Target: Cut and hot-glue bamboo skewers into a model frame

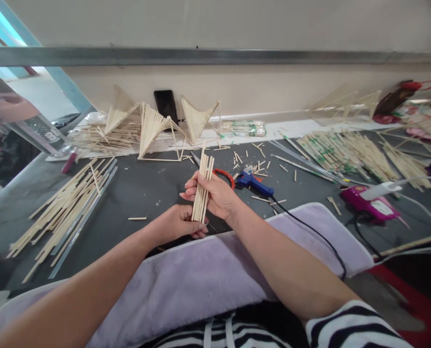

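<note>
A small bundle of wooden sticks stands tilted between my two hands, its lower ends nearly level and its upper ends uneven. My right hand wraps around the middle of the bundle, thumb across the front. Lower down, my left hand pinches the bottom ends. Just behind the bundle lie scissors with red handles, partly hidden by my right hand. A blue glue gun rests to the right, its black cord running towards me.
Longer sticks lie at left. Stick frames stand at the back near a phone. Short offcuts are scattered behind the glue gun. More sticks and a magenta power strip lie right. A lilac cloth covers the near edge.
</note>
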A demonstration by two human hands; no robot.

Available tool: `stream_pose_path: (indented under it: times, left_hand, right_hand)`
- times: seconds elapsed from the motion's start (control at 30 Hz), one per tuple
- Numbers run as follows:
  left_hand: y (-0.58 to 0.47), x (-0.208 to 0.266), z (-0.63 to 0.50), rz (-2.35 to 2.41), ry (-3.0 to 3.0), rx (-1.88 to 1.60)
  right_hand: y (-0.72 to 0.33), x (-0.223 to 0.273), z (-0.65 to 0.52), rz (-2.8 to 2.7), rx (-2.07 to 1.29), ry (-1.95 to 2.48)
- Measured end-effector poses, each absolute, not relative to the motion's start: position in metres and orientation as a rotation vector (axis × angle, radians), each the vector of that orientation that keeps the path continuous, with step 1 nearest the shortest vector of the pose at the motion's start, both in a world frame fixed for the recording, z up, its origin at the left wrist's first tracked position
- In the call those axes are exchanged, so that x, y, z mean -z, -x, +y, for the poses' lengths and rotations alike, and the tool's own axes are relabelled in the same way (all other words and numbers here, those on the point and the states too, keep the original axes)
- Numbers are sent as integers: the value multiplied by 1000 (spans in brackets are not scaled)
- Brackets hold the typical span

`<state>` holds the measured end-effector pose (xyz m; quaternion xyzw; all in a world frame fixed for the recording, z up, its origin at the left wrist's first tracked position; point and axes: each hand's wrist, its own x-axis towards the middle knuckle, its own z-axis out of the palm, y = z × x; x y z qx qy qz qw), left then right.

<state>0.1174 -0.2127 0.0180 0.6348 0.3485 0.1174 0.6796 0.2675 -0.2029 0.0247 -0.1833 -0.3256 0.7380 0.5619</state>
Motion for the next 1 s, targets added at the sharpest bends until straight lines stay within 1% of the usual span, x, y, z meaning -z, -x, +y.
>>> stream_pose_path:
  times: [0.63,0.87,1.0]
  left_hand:
    - [-115,-23,-211,769,-1543,-220]
    - [-114,-21,-210,782,-1489,-272]
    - [-113,-23,-210,831,-1630,-299]
  right_hand:
    - [-268,-26,-205,-802,-1718,451]
    - [-269,-28,-204,-734,-1735,443]
    - [-269,-29,-204,-702,-1736,434]
